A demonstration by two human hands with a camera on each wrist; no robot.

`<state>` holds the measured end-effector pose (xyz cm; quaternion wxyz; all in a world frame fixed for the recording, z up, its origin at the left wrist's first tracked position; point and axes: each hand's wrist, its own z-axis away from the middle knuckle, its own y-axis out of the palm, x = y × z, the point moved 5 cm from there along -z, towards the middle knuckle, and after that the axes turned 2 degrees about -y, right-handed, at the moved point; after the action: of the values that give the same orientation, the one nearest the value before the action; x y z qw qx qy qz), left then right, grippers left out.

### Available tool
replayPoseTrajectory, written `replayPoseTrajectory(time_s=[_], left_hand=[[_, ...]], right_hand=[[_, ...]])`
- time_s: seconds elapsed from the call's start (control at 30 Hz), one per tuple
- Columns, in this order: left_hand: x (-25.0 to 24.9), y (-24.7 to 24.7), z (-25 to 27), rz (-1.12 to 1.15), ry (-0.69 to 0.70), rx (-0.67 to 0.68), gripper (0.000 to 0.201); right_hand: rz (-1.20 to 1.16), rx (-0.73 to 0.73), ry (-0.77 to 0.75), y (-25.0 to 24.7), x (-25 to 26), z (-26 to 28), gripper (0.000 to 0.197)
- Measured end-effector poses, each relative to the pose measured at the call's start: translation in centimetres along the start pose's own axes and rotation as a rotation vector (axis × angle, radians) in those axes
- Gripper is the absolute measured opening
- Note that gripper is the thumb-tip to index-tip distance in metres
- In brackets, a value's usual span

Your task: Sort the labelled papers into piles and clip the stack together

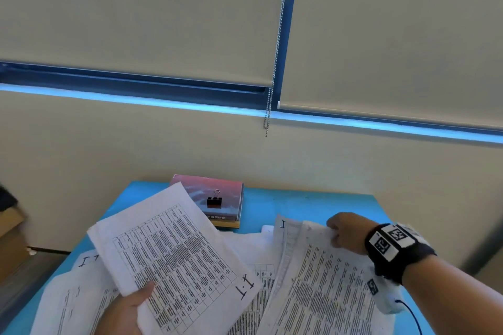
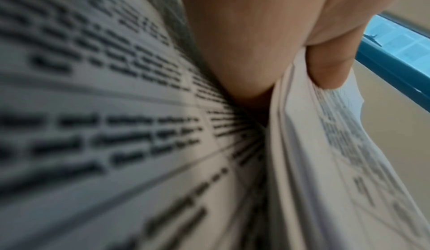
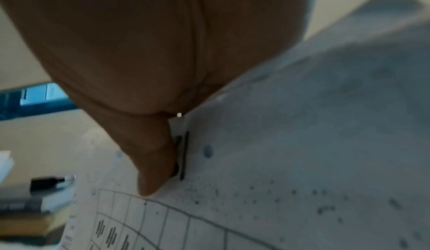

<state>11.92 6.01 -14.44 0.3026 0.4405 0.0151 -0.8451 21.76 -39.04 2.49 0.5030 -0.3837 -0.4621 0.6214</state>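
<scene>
Head view: a stack (image 1: 174,250) is gripped by the left hand (image 1: 128,313) and a sheet (image 1: 321,280) pinched by the right hand (image 1: 344,231), so loose papers (image 1: 81,296) could be swept off the counter (image 1: 313,204).

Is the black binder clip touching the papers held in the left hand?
Apart. The head view shows the binder clip standing on the book, beyond the held papers.

Matt printed paper sheets (image 1: 174,247), glossy book cover (image 1: 217,190), metal binder clip (image 1: 214,200)

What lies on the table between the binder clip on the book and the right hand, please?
In the head view, only bare blue table separates binder clip and right hand.
</scene>
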Motion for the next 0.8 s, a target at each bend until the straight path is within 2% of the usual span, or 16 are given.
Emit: replayPoseTrajectory(time_s=[0.13,0.2,0.3,0.43,0.5,0.63,0.73,0.8], left_hand=[[-1.3,1.8,2.9,0.035,0.083,0.101,0.035],[-2.7,2.5,4.3,0.014,0.172,0.149,0.032],[-5.4,3.8,5.7,-0.079,0.304,0.158,0.029],[-8.8,5.1,7.3,-0.242,0.467,0.127,0.014],[-10.0,6.0,8.5,-0.311,0.526,0.120,0.007],[-11.3,8.2,11.6,-0.443,0.620,0.162,0.007],[-11.5,9.8,13.4,-0.497,0.649,0.204,0.006],[-11.6,10.7,15.0,-0.507,0.669,0.236,0.006]], right_hand=[[-0.014,-0.139,0.005,-5.7,0.1,3.2,0.023],[-0.013,-0.205,-0.022,-9.2,0.6,5.4,0.017],[0.024,-0.295,-0.066,-14.3,1.9,9.2,0.022],[0.056,-0.367,-0.099,-19.5,4.0,14.2,0.016],[0.059,-0.384,-0.120,-21.1,4.9,15.7,0.013],[0.061,-0.454,-0.207,-23.0,7.3,17.1,0.011],[0.026,-0.464,-0.256,-22.7,9.4,16.2,0.013],[0.003,-0.487,-0.305,-22.3,10.7,15.2,0.007]])
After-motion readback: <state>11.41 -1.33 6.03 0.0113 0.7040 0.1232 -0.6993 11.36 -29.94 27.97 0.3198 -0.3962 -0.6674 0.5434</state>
